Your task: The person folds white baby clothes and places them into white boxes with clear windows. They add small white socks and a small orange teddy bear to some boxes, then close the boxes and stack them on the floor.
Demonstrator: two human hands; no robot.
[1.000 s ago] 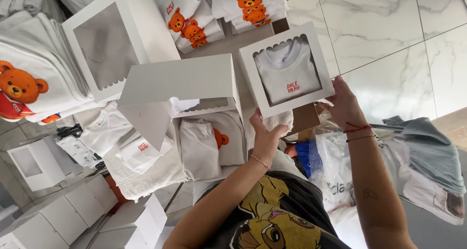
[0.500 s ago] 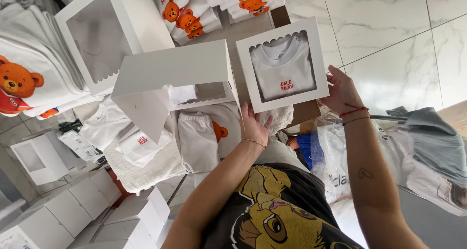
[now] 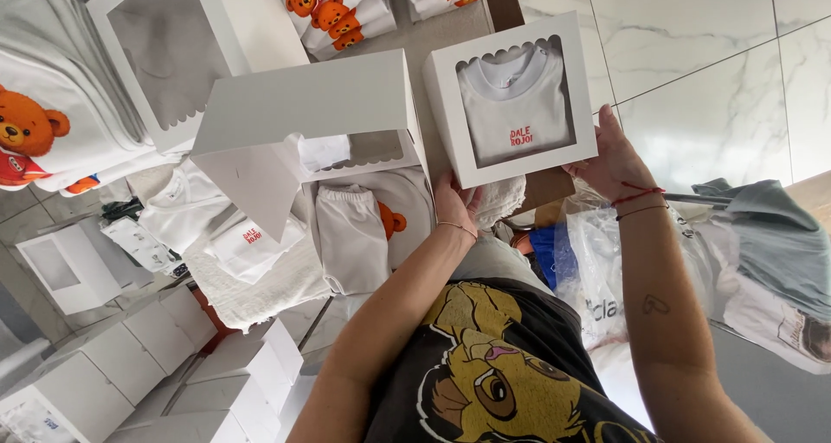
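Hands first: your left hand (image 3: pixel 456 206) and right hand (image 3: pixel 612 159) both close on the white window box (image 3: pixel 511 97), one at its lower corner, one on its side edge. You hold it above the table (image 3: pixel 450 28), a folded white shirt (image 3: pixel 517 105) showing inside, beside an open white box (image 3: pixel 312 105).

I see a square white window box (image 3: pixel 511 97) held up at centre; an open white box (image 3: pixel 307 114) left of it; flat white boxes (image 3: pixel 130 365) stacked lower left.
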